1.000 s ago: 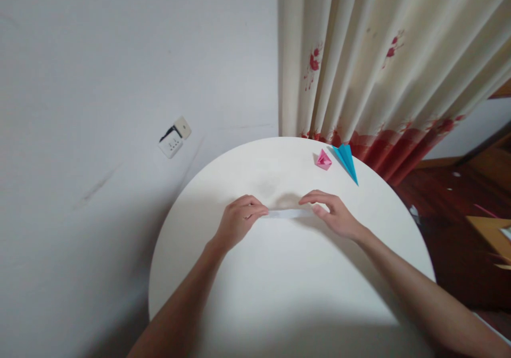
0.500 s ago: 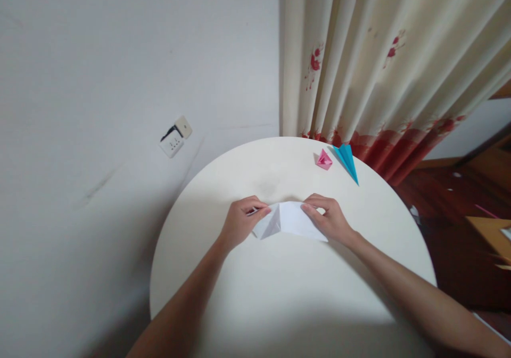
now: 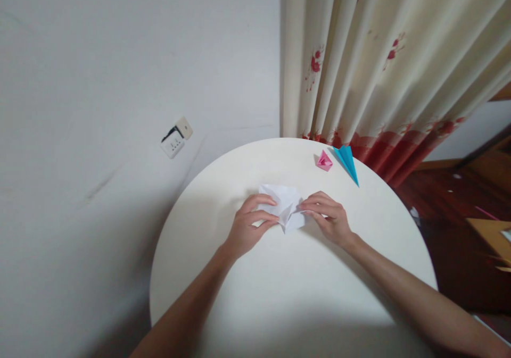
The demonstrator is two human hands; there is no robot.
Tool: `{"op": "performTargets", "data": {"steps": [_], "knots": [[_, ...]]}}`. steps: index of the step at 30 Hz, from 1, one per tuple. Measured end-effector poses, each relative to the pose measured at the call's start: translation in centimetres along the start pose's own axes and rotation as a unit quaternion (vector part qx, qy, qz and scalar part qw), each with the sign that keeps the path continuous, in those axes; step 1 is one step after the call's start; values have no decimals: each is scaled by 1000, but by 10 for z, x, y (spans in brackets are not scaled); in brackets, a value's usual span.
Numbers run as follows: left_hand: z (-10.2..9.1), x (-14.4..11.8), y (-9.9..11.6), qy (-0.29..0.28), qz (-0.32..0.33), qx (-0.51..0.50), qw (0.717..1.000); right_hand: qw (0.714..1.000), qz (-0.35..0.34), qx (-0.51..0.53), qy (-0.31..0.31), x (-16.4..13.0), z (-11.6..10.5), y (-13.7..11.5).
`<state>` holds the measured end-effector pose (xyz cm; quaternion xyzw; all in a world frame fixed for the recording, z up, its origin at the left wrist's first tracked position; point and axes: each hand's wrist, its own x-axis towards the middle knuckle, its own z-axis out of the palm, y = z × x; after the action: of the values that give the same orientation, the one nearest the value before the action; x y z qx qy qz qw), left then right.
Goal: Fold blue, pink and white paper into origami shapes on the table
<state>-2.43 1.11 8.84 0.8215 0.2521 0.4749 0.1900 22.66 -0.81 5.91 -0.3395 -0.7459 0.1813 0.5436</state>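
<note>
A folded sheet of white paper [image 3: 282, 194] lies low over the middle of the table, its creases and one raised flap showing near the centre. My left hand [image 3: 252, 221] grips its left part, fingers across the top and thumb at the near side. On the right, my right hand [image 3: 328, 217] pinches the paper's edge between thumb and fingers. The fingertips partly cover the sheet on both sides.
A round white table [image 3: 287, 289] carries a small pink folded paper [image 3: 324, 161] and a blue paper plane [image 3: 347, 162] at its far right. Behind stand a wall with a socket [image 3: 172, 144] and a patterned curtain [image 3: 359, 71].
The paper has been turned and laid flatter, with its far part now spread away from me. My left hand has shifted its hold, and my right fingers have moved to a flap near the centre.
</note>
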Motion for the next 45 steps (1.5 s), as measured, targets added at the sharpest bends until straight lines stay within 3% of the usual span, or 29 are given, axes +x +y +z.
{"op": "performTargets", "data": {"steps": [6, 11, 15, 18, 20, 26, 30, 33, 36, 41, 45], "knots": [[2, -3, -4, -55, 42, 27, 997, 1000, -14, -14, -8, 1, 1, -2], [6, -6, -4, -54, 33, 8, 998, 1000, 12, -18, -13, 2, 4, -5], [4, -4, 2, -84, 13, -7, 996, 996, 66, 29, -55, 1, 7, -6], [5, -5, 4, -140, -12, -67, 988, 981, 139, 88, -100, -1, 11, -5], [7, -6, 4, -143, -43, -118, 982, 968, 191, 121, -112, -4, 14, -4], [13, -7, -3, -43, -152, -203, 966, 936, 282, 200, -66, -7, 24, 3], [16, -8, -14, 38, -237, -234, 942, 935, 321, 151, 4, -4, 22, 10], [19, -10, -24, 124, -335, -260, 897, 926, 349, 139, 34, -3, 20, 12], [22, -11, -33, 188, -401, -295, 847, 924, 352, 147, 25, -5, 22, 9], [24, -10, -42, 205, -405, -345, 822, 925, 343, 160, 21, -11, 31, 4], [27, -9, -38, 183, -432, -417, 779, 920, 339, 187, 62, -11, 36, 6]]}}
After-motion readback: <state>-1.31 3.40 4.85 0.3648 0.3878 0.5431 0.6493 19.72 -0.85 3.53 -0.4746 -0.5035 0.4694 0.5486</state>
